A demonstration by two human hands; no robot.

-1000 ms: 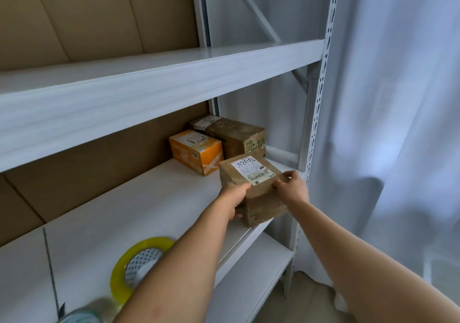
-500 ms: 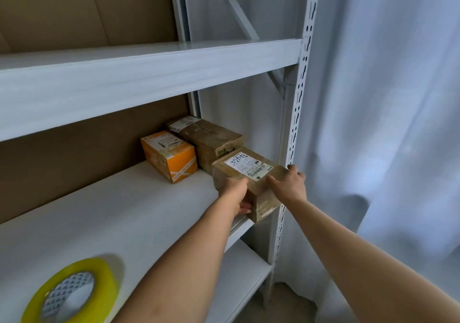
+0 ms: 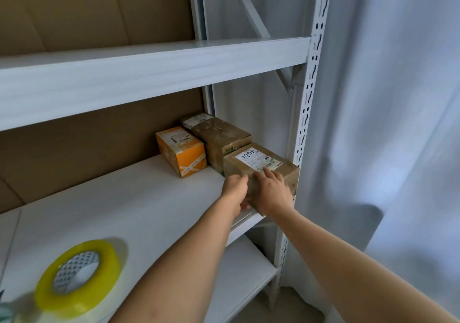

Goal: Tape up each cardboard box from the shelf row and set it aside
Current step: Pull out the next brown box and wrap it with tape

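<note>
At the lower left of the frame a yellow tape roll [image 3: 78,276] lies flat on the white shelf [image 3: 124,205]. Right of centre, an orange box [image 3: 183,151] and a brown box [image 3: 221,139] stand at the back. The labelled cardboard box [image 3: 261,167] sits at the shelf's right front corner. The left hand [image 3: 235,193] seems curled on its near left side; the right hand [image 3: 272,194] rests with fingers spread on its top front edge.

Matt brown cardboard box [image 3: 263,170] with paper label [image 3: 257,160], glossy yellowish plastic tape roll [image 3: 79,278], smooth white-painted metal shelf [image 3: 124,213].
</note>
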